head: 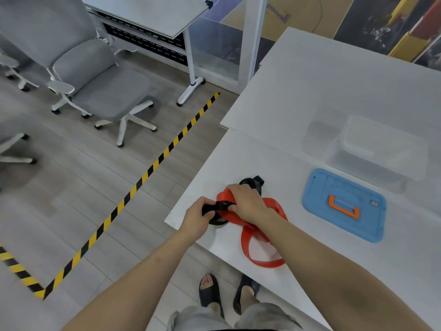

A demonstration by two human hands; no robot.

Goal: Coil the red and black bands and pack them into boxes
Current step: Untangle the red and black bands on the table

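Two flat loops: left hand [199, 215] grips black band [218, 206], right hand [247, 203] red band [245, 242].

The person wore loose grey shorts [238, 317], creased and faintly mottled, cut off by the lower edge of the view. A thin dark strip [224, 329] ran along the very bottom, too little of it to tell what garment it was. Each foot had a black slide sandal with one broad strap: left sandal [210, 295], toes showing, and right sandal [247, 286]. The left forearm [148, 266] and right forearm [322, 254] were bare.
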